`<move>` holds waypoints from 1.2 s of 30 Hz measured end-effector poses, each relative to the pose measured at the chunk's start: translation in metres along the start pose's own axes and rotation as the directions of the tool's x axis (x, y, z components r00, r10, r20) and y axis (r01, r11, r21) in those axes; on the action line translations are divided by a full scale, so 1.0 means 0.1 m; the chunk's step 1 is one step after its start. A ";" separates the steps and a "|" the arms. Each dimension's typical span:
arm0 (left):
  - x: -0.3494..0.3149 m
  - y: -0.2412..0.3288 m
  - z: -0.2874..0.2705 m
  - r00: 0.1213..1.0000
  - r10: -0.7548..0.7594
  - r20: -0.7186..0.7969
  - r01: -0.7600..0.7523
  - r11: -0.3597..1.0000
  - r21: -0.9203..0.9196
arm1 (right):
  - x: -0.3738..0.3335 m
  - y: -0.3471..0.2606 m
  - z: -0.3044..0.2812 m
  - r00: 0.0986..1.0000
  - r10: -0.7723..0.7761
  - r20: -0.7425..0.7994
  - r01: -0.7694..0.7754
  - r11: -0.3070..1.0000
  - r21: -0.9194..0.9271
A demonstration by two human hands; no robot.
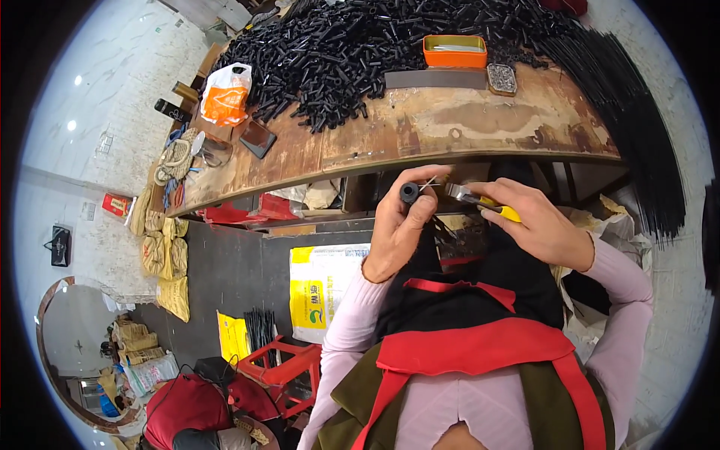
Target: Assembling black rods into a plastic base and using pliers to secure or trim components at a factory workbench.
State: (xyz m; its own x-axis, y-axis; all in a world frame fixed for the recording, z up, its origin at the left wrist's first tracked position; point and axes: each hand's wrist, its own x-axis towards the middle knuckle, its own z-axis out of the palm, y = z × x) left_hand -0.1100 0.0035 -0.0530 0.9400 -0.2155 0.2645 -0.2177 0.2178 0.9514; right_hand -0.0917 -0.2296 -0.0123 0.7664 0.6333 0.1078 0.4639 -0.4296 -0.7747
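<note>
Near the table's front edge, above my lap, my left hand (401,229) is closed around a short black tube (409,192), whose round hollow end faces up. Thin pale strands or wires (429,182) cross beside the tube at my left fingertips; I cannot make out what they are. Just to the right, my right hand (536,221) grips a yellow-handled tool (510,214). Its metal head (459,193) points left toward the tube, with a small gap between. My fingers cover part of the tool, so its exact kind is unclear.
A big heap of black tube pieces (330,60) covers the wooden table (360,142). An orange tin (455,51), a small clear box (502,79), a phone (257,139) and a plastic bag (225,94) lie there. Long black rods (637,112) hang off the right end. A red stool (281,371) stands lower left.
</note>
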 end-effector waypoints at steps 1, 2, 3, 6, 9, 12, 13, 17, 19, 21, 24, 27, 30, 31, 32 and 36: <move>-0.03 0.02 -0.01 1.000 -0.002 -0.001 0.002 1.000 -0.002 | -0.01 -0.03 0.03 0.999 -0.040 0.003 0.040 0.999 0.031; -0.06 0.03 -0.01 1.000 -0.011 0.027 0.011 1.000 0.022 | -0.02 -0.05 0.06 0.997 -0.080 0.005 0.080 0.995 0.062; -0.09 0.04 -0.01 0.998 -0.022 0.055 0.020 0.999 0.046 | -0.03 -0.05 0.08 0.997 -0.078 0.007 0.077 0.995 0.063; -0.10 0.10 -0.03 0.994 -0.064 0.092 0.059 0.997 0.051 | -0.06 -0.06 0.13 0.996 -0.071 0.049 0.066 0.993 0.098; -0.11 0.08 -0.01 0.993 -0.070 0.097 0.063 0.995 0.071 | -0.08 -0.10 0.20 0.988 -0.145 -0.057 0.134 0.977 -0.166; -0.13 0.08 -0.01 0.991 -0.069 0.111 0.061 0.996 0.068 | -0.03 -0.04 0.32 0.943 -0.258 -0.211 0.156 0.901 -0.404; -0.13 0.07 -0.02 0.990 -0.068 0.122 0.061 0.997 0.056 | -0.01 -0.03 0.34 0.932 -0.284 -0.223 0.161 0.879 -0.449; -0.14 0.05 0.00 0.995 -0.025 0.096 0.019 0.998 0.063 | 0.02 -0.04 0.34 0.914 -0.331 -0.234 0.132 0.788 -0.601; -0.13 0.08 0.02 0.998 -0.058 0.012 0.057 0.994 0.094 | 0.02 0.01 0.29 0.908 -0.360 -0.215 0.157 0.766 -0.623; -0.12 0.09 0.00 0.996 -0.076 0.051 0.069 0.990 0.121 | -0.03 0.06 0.14 0.900 -0.388 -0.198 0.179 0.744 -0.643; -0.14 0.19 -0.03 0.982 -0.139 0.127 0.115 0.978 0.176 | -0.05 -0.19 -0.28 0.939 -0.335 0.071 0.288 0.659 -0.694; -0.17 0.17 0.06 0.967 -0.123 0.221 0.092 0.985 0.146 | -0.06 -0.33 -0.39 0.756 0.219 0.617 -0.491 0.813 0.313; -0.11 0.14 0.10 0.948 -0.198 0.248 0.174 0.978 0.115 | -0.32 -0.16 -0.08 0.876 0.291 0.385 -0.401 0.883 0.244; -0.12 0.16 0.10 0.947 -0.233 0.220 0.221 0.972 0.079 | -0.35 -0.20 -0.10 0.916 0.307 0.257 -0.352 0.923 0.156; -0.07 0.18 0.16 0.968 -0.159 0.196 0.148 0.986 0.070 | -0.34 -0.10 -0.04 0.999 0.051 -0.014 -0.051 0.998 -0.048; 0.07 0.14 0.12 0.962 -0.240 0.128 0.234 0.970 0.064 | -0.23 -0.05 -0.20 0.993 -0.072 -0.097 0.057 0.987 -0.149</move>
State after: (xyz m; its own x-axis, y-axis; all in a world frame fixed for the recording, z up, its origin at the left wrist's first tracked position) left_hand -0.1095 -0.0061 -0.0365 0.9234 -0.3812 0.0460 -0.0083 0.0998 0.9950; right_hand -0.1029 -0.2548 0.0013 0.7702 0.5974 0.2233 0.5681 -0.4835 -0.6659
